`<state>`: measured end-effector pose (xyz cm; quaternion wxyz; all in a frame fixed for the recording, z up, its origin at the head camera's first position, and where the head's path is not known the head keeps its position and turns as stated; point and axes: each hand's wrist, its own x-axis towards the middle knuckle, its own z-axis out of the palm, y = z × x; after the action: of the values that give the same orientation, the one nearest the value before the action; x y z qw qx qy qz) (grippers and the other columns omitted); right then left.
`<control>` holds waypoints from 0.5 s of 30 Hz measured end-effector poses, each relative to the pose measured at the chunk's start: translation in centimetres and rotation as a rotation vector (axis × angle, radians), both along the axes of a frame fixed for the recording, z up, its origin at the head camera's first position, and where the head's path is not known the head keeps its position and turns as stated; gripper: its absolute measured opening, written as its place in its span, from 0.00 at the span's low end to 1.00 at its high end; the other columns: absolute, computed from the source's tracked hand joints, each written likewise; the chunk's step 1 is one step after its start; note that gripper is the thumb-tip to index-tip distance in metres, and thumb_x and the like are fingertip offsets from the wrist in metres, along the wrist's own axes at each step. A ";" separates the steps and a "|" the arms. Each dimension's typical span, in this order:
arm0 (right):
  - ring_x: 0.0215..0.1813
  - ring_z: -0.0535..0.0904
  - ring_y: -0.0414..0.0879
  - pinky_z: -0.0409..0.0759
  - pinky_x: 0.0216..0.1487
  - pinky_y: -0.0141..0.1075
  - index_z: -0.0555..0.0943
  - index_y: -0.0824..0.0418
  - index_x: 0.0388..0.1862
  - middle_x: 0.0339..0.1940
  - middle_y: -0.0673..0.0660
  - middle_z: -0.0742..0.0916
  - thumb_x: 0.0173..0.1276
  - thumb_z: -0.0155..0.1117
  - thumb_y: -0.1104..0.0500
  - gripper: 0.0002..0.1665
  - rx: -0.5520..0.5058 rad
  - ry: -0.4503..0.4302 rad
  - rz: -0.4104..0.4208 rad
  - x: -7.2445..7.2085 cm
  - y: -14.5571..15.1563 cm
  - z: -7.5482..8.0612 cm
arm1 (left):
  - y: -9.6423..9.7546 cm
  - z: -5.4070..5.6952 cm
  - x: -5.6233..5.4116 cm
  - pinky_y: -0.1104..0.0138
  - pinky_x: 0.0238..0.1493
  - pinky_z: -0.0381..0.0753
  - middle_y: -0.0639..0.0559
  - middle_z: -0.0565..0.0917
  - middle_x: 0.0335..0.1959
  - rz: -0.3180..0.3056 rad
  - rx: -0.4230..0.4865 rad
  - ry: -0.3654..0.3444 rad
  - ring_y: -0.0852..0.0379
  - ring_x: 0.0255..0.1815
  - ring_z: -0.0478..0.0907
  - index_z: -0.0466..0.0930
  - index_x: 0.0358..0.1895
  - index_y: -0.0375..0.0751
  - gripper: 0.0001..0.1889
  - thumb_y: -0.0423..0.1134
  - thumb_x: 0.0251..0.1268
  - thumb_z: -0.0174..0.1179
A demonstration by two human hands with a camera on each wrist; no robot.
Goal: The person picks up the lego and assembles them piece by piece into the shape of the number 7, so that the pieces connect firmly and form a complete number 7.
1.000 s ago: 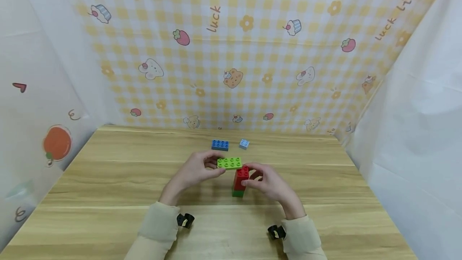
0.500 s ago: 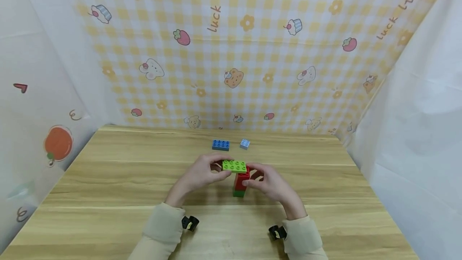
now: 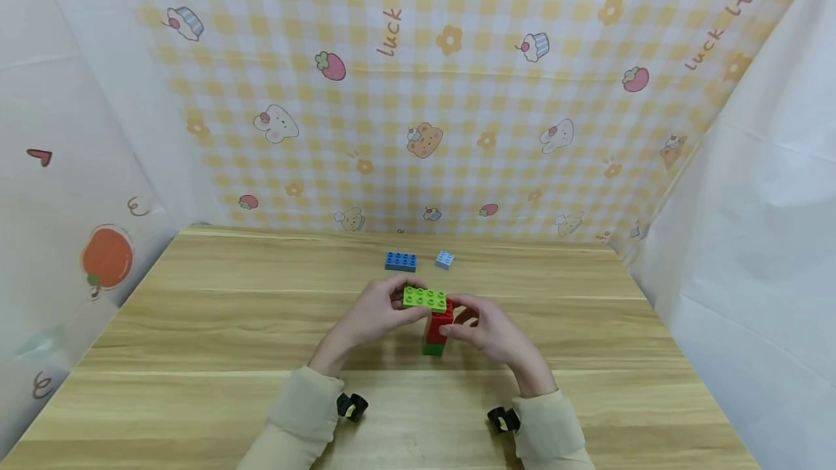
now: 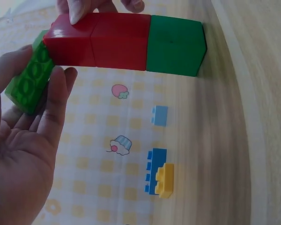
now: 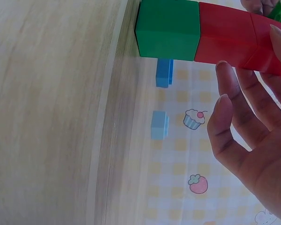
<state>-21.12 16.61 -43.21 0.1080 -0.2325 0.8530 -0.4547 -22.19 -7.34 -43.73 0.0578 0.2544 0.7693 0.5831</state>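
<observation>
My left hand (image 3: 374,316) pinches a lime green eight-stud toy brick (image 3: 424,299) between thumb and fingers, over the top of a small tower. In the left wrist view that brick sits tilted against the tower's top; whether it is pressed on, I cannot tell. Two red bricks (image 4: 121,41) stacked on a dark green brick (image 4: 175,46) make up the tower, upright on the table. From the right side, my right hand (image 3: 493,328) holds the upper red brick between thumb and fingers. In the right wrist view, the lime brick is mostly hidden behind the fingers.
Behind the tower, a blue brick (image 3: 400,262) and a small light blue brick (image 3: 445,260) lie on the wooden table (image 3: 196,339). A yellow brick (image 4: 166,181) shows near the blue one in the left wrist view. A patterned cloth (image 3: 366,100) hangs at the back.
My left hand has moved right with the lime brick, bringing it over the red bricks, where its angle shifts slightly. My right hand keeps its hold on the tower.
</observation>
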 end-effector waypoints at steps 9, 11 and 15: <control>0.44 0.79 0.46 0.79 0.39 0.39 0.80 0.49 0.58 0.46 0.46 0.85 0.67 0.68 0.51 0.20 0.021 0.027 0.013 0.1 0.1 -0.1 | 0.6 0.2 0.3 0.66 0.36 0.81 0.52 0.82 0.44 -0.005 -0.044 0.042 0.57 0.37 0.80 0.82 0.53 0.46 0.18 0.44 0.61 0.70; 0.45 0.79 0.47 0.79 0.39 0.39 0.81 0.49 0.57 0.45 0.46 0.85 0.67 0.68 0.51 0.19 0.010 0.019 0.021 0.1 0.0 0.0 | 0.7 0.1 0.4 0.66 0.37 0.81 0.52 0.82 0.45 -0.010 -0.055 0.045 0.58 0.37 0.80 0.81 0.54 0.45 0.18 0.43 0.62 0.69; 0.45 0.79 0.47 0.79 0.39 0.40 0.81 0.48 0.57 0.44 0.47 0.85 0.67 0.69 0.52 0.20 -0.001 0.002 0.024 0.0 -0.1 0.0 | 0.8 0.2 0.6 0.67 0.35 0.80 0.52 0.82 0.45 -0.005 -0.054 0.050 0.58 0.37 0.79 0.81 0.55 0.45 0.18 0.42 0.62 0.69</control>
<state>-21.15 16.49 -43.24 0.1127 -0.2433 0.8499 -0.4536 -21.58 -6.54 -43.54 0.0470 0.2694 0.7854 0.5553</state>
